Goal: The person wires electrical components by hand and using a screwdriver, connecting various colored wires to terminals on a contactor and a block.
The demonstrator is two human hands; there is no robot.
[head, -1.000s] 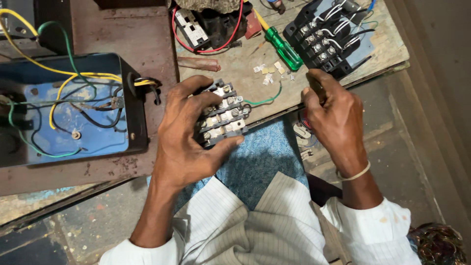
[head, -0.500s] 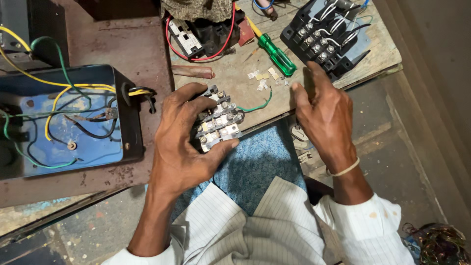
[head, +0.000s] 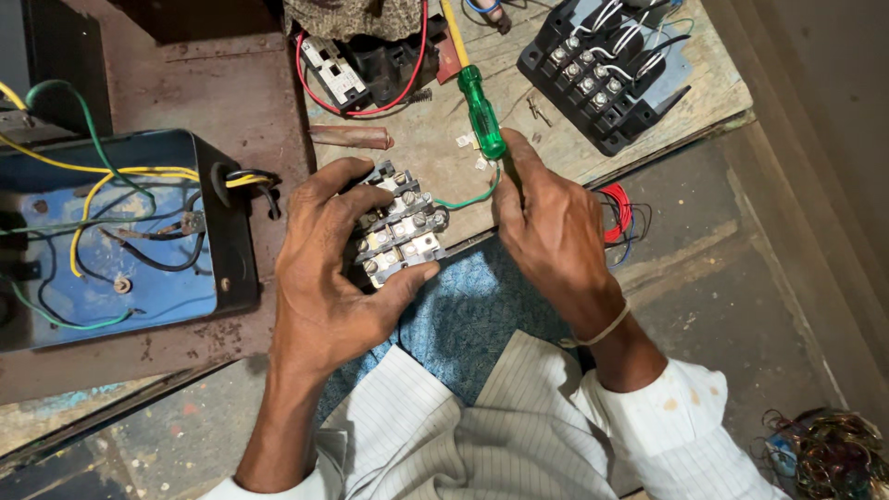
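Two hands busy: your left hand grips a terminal block over your lap, at the wooden board's six o'clock edge. Your right hand, at the block's three o'clock, closes on a green screwdriver pointing to twelve; green wire joins block and hand.

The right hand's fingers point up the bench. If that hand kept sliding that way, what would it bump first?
Probably the green-handled screwdriver. The right hand points up the wooden board, and the handle's lower end lies just past its fingertips, perhaps touching already.
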